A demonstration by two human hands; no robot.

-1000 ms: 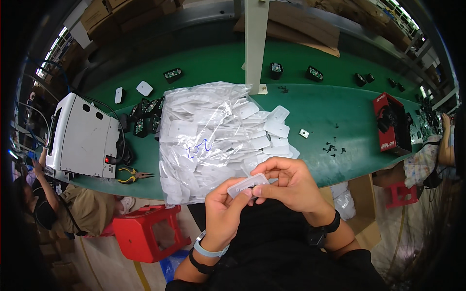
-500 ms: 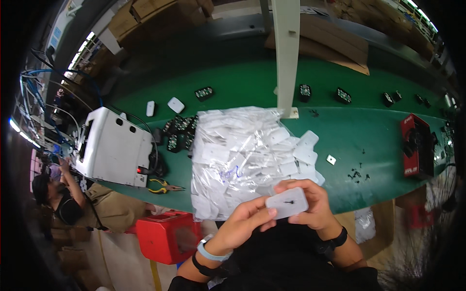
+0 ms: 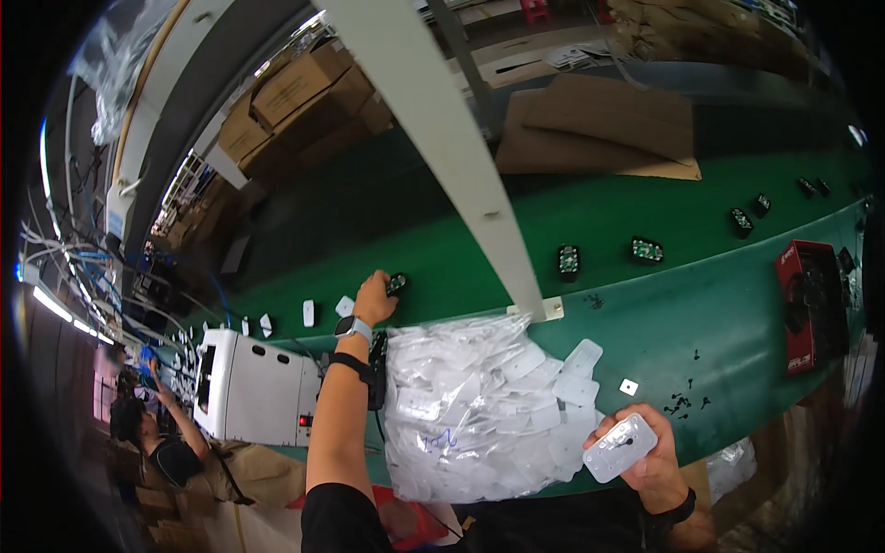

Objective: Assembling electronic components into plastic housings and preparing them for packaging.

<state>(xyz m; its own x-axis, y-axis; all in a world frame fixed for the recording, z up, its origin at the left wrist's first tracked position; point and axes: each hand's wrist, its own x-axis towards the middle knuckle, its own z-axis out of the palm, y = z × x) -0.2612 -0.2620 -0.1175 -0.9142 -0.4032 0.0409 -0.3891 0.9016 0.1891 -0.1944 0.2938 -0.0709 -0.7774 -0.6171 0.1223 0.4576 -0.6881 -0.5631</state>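
My left arm is stretched far forward over the green belt, with my left hand (image 3: 373, 299) closed on a small black case with a circuit board (image 3: 396, 284). The fingers partly cover that case. Near the front edge of the bench, my right hand (image 3: 660, 472) grips a white plastic cover (image 3: 619, 448) that has a small black part in its middle. Between my arms lies a clear plastic bag (image 3: 452, 415) full of similar white covers, several of them spilling from its right side. A small white square piece (image 3: 629, 387) rests near my right hand.
Several small black screw-like parts (image 3: 680, 404) lie at the right, before a red box (image 3: 804, 309). More black cases (image 3: 568, 263) sit along the belt. A white machine (image 3: 263, 387) stands at left, and a pale upright post (image 3: 479, 203) rises behind the bag. Another person (image 3: 175, 452) works at far left.
My left hand has let go of the white cover and reached forward to a black case on the belt. My right hand has moved rightward, keeping the cover. The whole view has shifted.
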